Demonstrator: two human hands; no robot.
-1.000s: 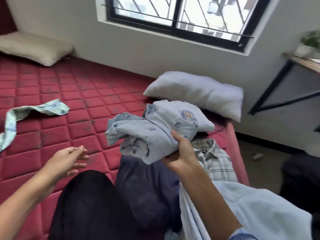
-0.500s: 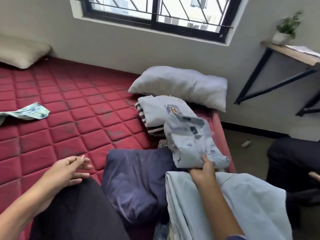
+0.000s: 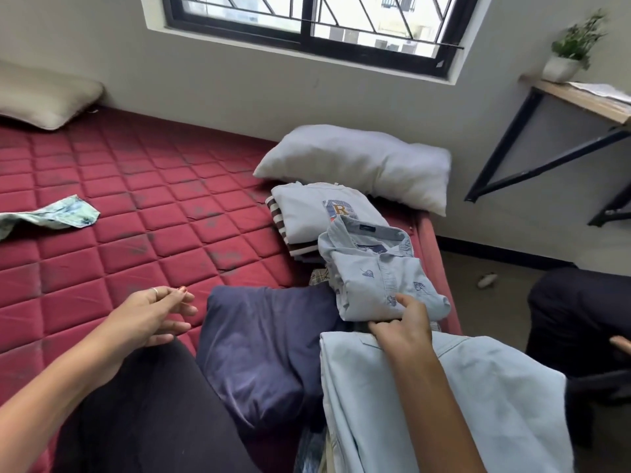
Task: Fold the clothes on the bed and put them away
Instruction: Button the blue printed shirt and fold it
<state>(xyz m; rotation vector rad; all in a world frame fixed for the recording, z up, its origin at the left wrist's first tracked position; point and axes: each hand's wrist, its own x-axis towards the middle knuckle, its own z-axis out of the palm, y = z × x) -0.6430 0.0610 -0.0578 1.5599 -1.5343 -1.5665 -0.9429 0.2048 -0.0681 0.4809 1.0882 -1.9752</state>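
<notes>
A folded light blue printed shirt (image 3: 379,274) lies on a checked garment near the right edge of the red quilted mattress (image 3: 143,206). My right hand (image 3: 403,327) grips its near edge, thumb on top and fingers underneath. Behind it sits a folded white top with an "R" patch (image 3: 307,208) on a striped garment. A dark blue garment (image 3: 263,349) and a pale blue one (image 3: 454,401) lie close to me. My left hand (image 3: 150,317) hovers over the mattress, fingers relaxed and empty. A loose patterned cloth (image 3: 58,216) lies far left.
A white pillow (image 3: 362,165) rests against the wall, and a beige pillow (image 3: 44,97) lies at the far left. A wall shelf (image 3: 577,97) with a potted plant (image 3: 570,49) is on the right. Someone's dark-clad legs (image 3: 577,315) stand on the floor beside the bed.
My right hand has carried the folded blue shirt from mid-air down and to the right, onto the pile beside the white top. My left hand has hardly moved.
</notes>
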